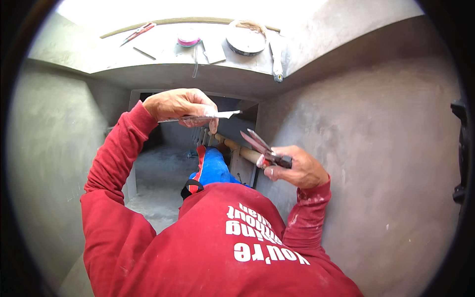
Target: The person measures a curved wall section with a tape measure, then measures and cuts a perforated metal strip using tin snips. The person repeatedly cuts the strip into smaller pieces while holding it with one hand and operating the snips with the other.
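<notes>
My left hand (184,106) is closed around a thin, pale strip (225,115), held level at chest height. Its cut-looking end sticks out to the right past my fingers; whether it is metal or plastic I cannot make out. In my right hand (302,168) is a pair of snips (260,146) with dark and red handles. Their blades stand apart and point up and left toward the strip, without touching it. Whitish dust marks my fingers and the right red sleeve (306,218).
Ahead, a bright ledge (163,55) bears a red-handled tool (139,32), a pink-and-white roll (188,38), a flat pale plate (214,51), a round dark-sided container (246,43) and a long tool (277,62). Plastered walls (376,148) flank me. Below are a wooden rail (237,146) and grey floor (158,173).
</notes>
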Motion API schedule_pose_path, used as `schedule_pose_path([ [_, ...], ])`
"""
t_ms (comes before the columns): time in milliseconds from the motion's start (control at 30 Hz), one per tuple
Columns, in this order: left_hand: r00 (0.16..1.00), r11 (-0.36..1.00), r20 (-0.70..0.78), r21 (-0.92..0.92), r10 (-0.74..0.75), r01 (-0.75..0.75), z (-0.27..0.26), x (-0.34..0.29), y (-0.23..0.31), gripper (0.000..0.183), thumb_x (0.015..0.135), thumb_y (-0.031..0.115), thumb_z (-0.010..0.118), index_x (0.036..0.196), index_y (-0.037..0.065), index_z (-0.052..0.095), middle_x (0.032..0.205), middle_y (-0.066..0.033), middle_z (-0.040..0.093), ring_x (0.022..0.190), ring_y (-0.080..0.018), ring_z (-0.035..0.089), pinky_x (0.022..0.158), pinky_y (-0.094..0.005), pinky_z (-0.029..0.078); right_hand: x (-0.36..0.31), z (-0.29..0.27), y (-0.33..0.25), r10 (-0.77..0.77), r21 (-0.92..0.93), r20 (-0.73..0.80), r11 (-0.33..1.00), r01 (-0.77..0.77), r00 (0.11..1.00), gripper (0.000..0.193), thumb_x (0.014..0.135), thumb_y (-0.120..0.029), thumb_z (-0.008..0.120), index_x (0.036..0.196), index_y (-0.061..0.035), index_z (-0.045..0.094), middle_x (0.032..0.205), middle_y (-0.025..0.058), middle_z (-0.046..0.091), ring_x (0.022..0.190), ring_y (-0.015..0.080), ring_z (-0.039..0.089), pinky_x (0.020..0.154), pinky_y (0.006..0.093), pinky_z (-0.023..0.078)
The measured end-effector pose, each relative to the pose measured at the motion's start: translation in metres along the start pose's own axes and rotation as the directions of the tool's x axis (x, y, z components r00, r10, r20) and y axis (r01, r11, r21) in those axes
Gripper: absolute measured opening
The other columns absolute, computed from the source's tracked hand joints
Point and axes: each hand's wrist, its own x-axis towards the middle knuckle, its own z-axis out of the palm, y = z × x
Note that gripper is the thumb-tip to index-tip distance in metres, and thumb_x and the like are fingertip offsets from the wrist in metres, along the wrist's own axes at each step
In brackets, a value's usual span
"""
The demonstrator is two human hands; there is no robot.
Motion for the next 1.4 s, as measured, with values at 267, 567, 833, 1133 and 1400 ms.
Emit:
schedule_pose_path([
  [267,0.891,0.977,0.405,0.138,-0.204,0.161,0.023,0.083,-0.049,0.044,0.098,0.042,0.067,0.106,0.001,0.077,0.067,0.0061,0.052,0.058,-0.0053,0.041,0.05,-0.0249,0.032,-0.083,0.064,0.033,0.091,-0.277,-0.42,0.935,-0.223,0.903,0.025,0.091,-0.019,0.07,0.102,0.0026,0.067,0.072,0.0243,0.064,0.062,0.0422,0.06,0.059,0.0435,0.048],
  [567,0.773,0.971,0.59,0.09,-0.233,0.223,0.043,0.132,-0.098,0.043,0.099,0.042,0.066,0.106,0.002,0.077,0.067,0.0081,0.052,0.059,-0.0037,0.041,0.051,-0.024,0.032,-0.115,0.092,0.075,0.372,0.086,-0.401,0.925,-0.37,0.837,0.027,0.094,-0.023,0.066,0.094,0.004,0.065,0.074,0.0229,0.062,0.061,0.0297,0.057,0.063,0.0406,0.047],
  [833,0.768,0.953,0.57,0.107,-0.291,0.282,0.065,0.131,-0.147,0.039,0.095,0.038,0.073,0.098,0.0,0.077,0.076,0.0034,0.068,0.068,-0.0052,0.055,0.063,-0.0261,0.045,-0.112,0.089,0.091,0.41,0.034,-0.248,0.909,-0.415,0.878,0.034,0.096,-0.028,0.062,0.099,0.0057,0.067,0.078,0.0285,0.063,0.065,0.0374,0.062,0.064,0.0438,0.047],
  [1133,0.712,0.939,0.624,0.111,-0.321,0.326,0.078,0.144,-0.16,0.037,0.093,0.038,0.074,0.1,0.002,0.078,0.076,0.0059,0.066,0.07,-0.0044,0.053,0.062,-0.0251,0.043,-0.107,0.094,0.104,0.429,0.049,-0.247,0.901,-0.431,0.869,0.034,0.096,-0.029,0.062,0.094,0.0052,0.064,0.076,0.0281,0.062,0.066,0.0417,0.06,0.063,0.0461,0.046],
  [1400,0.667,0.933,0.671,0.11,-0.324,0.342,0.081,0.144,-0.164,0.035,0.093,0.038,0.075,0.103,0.006,0.079,0.074,0.0082,0.064,0.066,-0.0034,0.05,0.057,-0.0239,0.039,-0.106,0.093,0.103,0.423,0.003,-0.236,0.9,-0.435,0.875,0.033,0.096,-0.029,0.064,0.089,0.0026,0.066,0.07,0.0226,0.059,0.058,0.032,0.051,0.061,0.0412,0.044],
])
